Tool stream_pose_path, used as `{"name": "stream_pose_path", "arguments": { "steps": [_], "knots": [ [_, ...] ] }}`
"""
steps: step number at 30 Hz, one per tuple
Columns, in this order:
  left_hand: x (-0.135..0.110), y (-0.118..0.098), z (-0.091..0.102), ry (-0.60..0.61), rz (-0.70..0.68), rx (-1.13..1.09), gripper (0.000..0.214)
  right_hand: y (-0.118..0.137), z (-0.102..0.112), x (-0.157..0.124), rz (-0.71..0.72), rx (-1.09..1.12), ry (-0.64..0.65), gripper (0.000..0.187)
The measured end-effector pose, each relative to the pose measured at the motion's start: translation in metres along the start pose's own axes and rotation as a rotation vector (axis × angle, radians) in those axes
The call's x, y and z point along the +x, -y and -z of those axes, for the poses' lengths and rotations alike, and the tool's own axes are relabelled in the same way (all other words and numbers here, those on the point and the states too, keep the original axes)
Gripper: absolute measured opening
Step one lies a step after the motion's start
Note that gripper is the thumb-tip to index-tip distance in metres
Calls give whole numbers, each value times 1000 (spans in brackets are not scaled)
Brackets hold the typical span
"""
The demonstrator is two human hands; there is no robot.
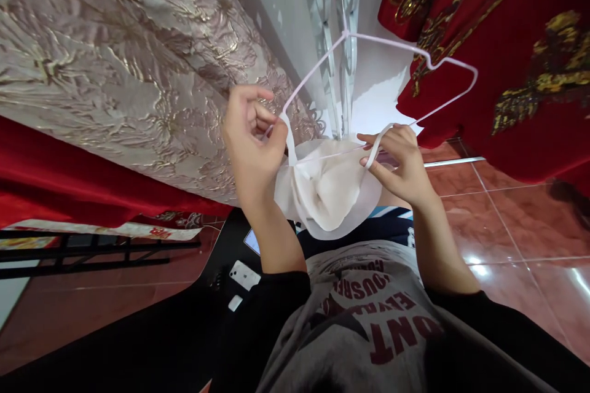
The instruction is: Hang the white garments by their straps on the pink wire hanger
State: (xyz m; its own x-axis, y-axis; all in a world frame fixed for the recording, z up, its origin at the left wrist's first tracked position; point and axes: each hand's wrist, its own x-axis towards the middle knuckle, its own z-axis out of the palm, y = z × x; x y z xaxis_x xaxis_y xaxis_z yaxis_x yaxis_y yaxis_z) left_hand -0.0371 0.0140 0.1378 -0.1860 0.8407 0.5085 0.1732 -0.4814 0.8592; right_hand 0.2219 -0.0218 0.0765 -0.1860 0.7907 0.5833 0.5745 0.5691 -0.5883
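A thin white wire hanger [405, 49] hangs in front of me. A small white cloth garment [329, 190] with narrow straps droops from its lower bar. My left hand [251, 141] is closed, pinching one strap against the hanger's left end. My right hand [396, 163] pinches the other strap by the lower bar, right of the cloth. The cloth bunches between both hands, above my grey printed shirt.
A beige and gold brocade curtain [129, 61] fills the upper left. Red embroidered fabric [520, 61] hangs at the upper right. A white phone [244, 274] lies on a black surface [138, 338] below. Glossy red floor tiles [520, 221] spread to the right; a black rack [92, 252] stands left.
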Motion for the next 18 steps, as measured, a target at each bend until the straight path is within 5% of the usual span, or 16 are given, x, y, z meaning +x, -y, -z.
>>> {"name": "stream_pose_path", "arguments": {
  "steps": [5,8,13,18],
  "knots": [
    [-7,26,3,-188,-38,-24,25,-2,-3,-2,0,-1,29,36],
    [-30,49,-3,-377,119,-227,29,1,-10,-3,12,4,4,33],
    [-62,67,-31,-381,269,-481,52,4,-12,-3,16,45,-52,26],
    [-49,67,-25,-397,262,-480,48,-32,4,-3,-154,221,-561,30]
  ]
}}
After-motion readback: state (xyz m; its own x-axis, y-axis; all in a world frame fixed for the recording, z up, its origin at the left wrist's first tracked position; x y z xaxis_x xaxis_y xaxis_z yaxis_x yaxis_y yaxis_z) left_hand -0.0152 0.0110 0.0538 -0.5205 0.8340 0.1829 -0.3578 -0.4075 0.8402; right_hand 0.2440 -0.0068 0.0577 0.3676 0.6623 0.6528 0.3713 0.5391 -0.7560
